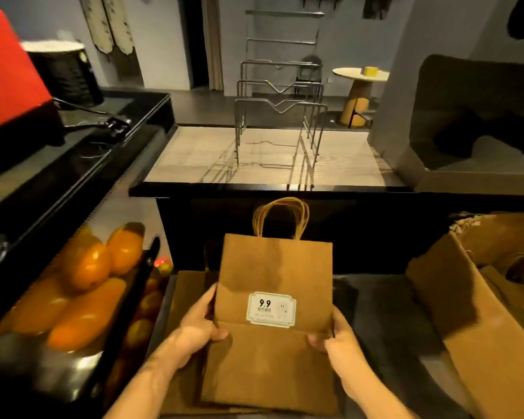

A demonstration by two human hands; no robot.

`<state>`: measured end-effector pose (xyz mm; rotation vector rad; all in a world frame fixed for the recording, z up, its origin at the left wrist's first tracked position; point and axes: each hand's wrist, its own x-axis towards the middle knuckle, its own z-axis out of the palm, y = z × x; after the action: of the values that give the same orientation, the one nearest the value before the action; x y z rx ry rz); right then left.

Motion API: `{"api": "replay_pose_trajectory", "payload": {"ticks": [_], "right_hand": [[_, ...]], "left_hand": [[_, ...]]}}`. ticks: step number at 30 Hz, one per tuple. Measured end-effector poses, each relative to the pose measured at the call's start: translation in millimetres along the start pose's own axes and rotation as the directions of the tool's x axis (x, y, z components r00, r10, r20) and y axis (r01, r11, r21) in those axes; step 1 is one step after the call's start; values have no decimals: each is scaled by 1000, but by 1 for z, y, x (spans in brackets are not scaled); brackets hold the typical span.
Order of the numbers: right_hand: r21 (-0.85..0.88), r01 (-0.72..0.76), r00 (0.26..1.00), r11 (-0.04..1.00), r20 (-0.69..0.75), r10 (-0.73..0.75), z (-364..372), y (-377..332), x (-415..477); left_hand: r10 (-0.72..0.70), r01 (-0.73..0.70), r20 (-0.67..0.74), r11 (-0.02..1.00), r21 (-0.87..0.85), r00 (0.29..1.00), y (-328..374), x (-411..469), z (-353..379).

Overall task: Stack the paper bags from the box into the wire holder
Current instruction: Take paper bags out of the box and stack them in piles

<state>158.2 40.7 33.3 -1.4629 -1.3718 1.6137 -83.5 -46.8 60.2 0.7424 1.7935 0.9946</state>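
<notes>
Both left hand (198, 323) and right hand (337, 338) pinch the paper bag (274, 267) between them; it likely needs lifting forward into the wire holder (280, 105).

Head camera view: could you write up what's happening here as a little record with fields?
Held item: flat brown paper bag with twisted handles and a white 9.9 label
Left hand: grips the bag's left edge
Right hand: grips the bag's right edge
Silver wire holder: stands on the pale wooden counter beyond, no bags in it
Open brown cardboard box: to the right
Orange fruit: piled at the left
</notes>
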Motion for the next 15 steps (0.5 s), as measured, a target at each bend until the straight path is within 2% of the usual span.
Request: {"api": "replay_pose_trajectory", "payload": {"ticks": [3,7,9,12,14,15], "right_hand": [[-1,-93,993,996,78,93,36,0,9],[18,-141,971,990,197,134,75,-8,12],[-94,-127,973,987,183,142,93,-3,16],[-389,-66,991,919,81,105,109,9,23],[-533,-39,998,845,20,59,113,15,25],[-546,-41,998,837,11,56,114,18,25]], "left_hand": [[-73,74,-108,997,6,992,-11,-5,-32],[-127,142,-207,988,62,970,-17,-6,-60],[-143,184,-243,971,155,959,-23,-4,-70],[-149,219,-219,912,346,964,-34,-4,-73],[-163,231,-202,894,383,966,-38,-6,-71],[-161,231,-210,900,370,964,-40,-5,-71]]}}
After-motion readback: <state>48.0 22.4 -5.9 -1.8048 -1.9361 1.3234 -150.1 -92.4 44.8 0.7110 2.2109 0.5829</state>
